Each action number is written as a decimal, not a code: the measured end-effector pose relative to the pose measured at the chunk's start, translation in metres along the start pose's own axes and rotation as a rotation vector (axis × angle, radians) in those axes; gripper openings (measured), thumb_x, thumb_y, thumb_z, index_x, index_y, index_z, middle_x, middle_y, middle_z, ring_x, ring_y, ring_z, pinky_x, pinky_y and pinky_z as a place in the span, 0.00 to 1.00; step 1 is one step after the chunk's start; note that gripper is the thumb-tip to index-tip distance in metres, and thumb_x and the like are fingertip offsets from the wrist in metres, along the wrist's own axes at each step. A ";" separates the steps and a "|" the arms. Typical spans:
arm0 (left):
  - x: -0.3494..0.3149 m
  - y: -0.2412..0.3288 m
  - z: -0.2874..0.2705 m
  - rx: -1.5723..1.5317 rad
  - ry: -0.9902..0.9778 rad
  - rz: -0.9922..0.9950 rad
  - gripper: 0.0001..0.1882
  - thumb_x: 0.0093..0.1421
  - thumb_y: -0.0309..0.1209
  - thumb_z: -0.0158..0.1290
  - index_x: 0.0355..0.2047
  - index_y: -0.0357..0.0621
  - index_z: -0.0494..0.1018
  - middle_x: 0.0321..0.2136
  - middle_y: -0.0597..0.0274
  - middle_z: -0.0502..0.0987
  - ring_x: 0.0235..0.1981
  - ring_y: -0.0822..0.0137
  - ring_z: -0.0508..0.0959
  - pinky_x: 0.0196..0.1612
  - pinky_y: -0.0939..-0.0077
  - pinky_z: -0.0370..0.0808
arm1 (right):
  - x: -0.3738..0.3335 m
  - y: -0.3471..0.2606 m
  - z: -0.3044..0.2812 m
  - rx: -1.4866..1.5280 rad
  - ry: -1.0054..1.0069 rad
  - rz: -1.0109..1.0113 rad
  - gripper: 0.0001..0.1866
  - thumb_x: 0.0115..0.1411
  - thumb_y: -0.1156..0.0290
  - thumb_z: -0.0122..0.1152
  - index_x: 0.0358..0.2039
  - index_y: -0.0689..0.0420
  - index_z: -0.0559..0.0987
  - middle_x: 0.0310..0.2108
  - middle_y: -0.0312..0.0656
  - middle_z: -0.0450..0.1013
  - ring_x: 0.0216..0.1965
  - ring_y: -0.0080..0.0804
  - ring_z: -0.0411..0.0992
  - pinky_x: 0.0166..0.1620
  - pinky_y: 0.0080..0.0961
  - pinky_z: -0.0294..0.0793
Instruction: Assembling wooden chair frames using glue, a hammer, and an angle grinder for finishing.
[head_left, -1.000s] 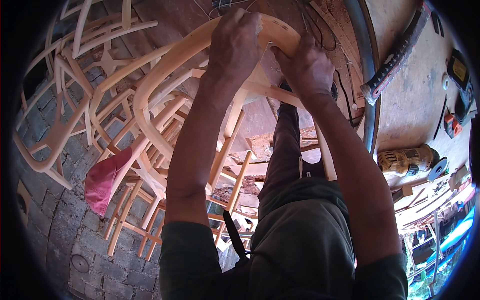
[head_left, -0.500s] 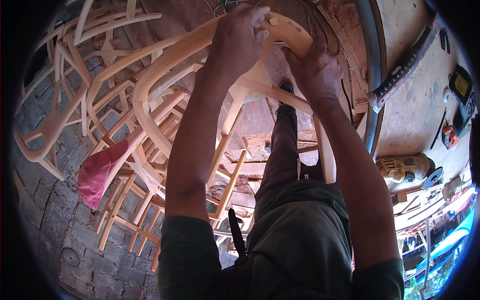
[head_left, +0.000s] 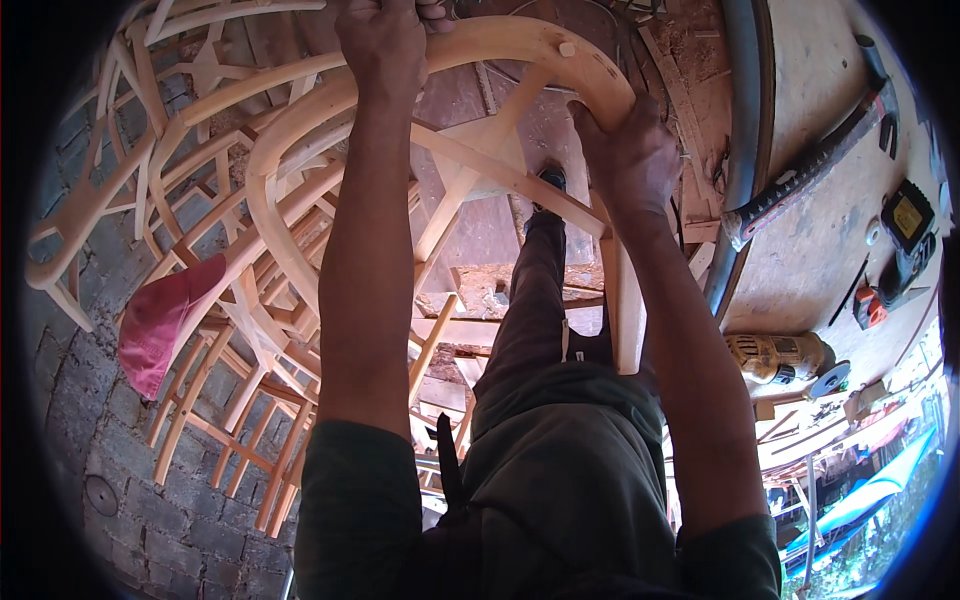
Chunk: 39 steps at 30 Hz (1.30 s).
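Observation:
A pale wooden chair frame (head_left: pixel 500 42) with a bent, rounded top rail stands in front of me. A round plug shows on the rail, and crossed struts and a leg run down beneath it. My left hand (head_left: pixel 385 50) is closed on the rail's left part with its fingers curled over the far side. At the rail's right end my right hand (head_left: pixel 635 165) is wrapped round the wood, its thumb on the inner side.
More bare wooden chair frames (head_left: pixel 215 230) crowd the left, with a pink cap (head_left: pixel 170 325) hung on one. A block wall (head_left: pixel 130 430) stands beyond. On the workbench (head_left: pixel 800 245) at right lie a hammer (head_left: pixel 810 165), a tape measure (head_left: pixel 907 215) and a yellow power tool (head_left: pixel 780 357).
My left hand has moved left along the rail. My right hand keeps its hold at the right end. The view has shifted slightly.

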<state>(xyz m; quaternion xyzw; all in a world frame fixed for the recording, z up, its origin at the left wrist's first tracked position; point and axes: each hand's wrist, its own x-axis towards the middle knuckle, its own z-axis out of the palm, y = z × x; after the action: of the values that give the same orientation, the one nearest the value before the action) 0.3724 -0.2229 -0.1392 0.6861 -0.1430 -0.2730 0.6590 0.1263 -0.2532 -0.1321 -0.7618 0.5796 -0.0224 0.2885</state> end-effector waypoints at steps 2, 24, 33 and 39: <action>-0.001 0.003 0.006 0.082 -0.005 0.002 0.17 0.67 0.38 0.55 0.25 0.43 0.69 0.19 0.65 0.72 0.18 0.74 0.72 0.20 0.78 0.74 | 0.000 -0.001 -0.001 0.000 -0.007 -0.008 0.31 0.50 0.46 0.71 0.38 0.60 0.71 0.29 0.57 0.79 0.32 0.55 0.80 0.36 0.47 0.80; -0.009 0.007 0.013 0.146 0.075 0.054 0.06 0.64 0.26 0.57 0.32 0.37 0.72 0.21 0.63 0.75 0.17 0.74 0.75 0.22 0.77 0.78 | 0.001 -0.003 -0.003 0.023 -0.056 0.025 0.35 0.48 0.50 0.73 0.45 0.65 0.72 0.32 0.60 0.78 0.35 0.59 0.79 0.40 0.48 0.79; -0.002 -0.002 0.005 0.069 0.055 0.084 0.08 0.68 0.30 0.52 0.33 0.40 0.73 0.23 0.63 0.76 0.19 0.74 0.75 0.21 0.77 0.77 | 0.001 -0.006 -0.007 0.066 -0.090 0.045 0.33 0.47 0.52 0.74 0.43 0.64 0.72 0.33 0.59 0.78 0.35 0.59 0.79 0.40 0.49 0.79; -0.007 0.005 0.012 0.077 0.082 0.042 0.12 0.69 0.34 0.51 0.30 0.41 0.72 0.21 0.65 0.75 0.18 0.75 0.75 0.20 0.77 0.76 | 0.002 -0.004 -0.007 0.056 -0.073 0.017 0.32 0.47 0.53 0.74 0.44 0.63 0.72 0.33 0.58 0.78 0.35 0.58 0.79 0.39 0.47 0.80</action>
<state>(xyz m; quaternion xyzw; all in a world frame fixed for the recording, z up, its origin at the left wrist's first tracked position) 0.3603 -0.2297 -0.1326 0.7184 -0.1407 -0.2248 0.6431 0.1277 -0.2576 -0.1249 -0.7488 0.5744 -0.0084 0.3307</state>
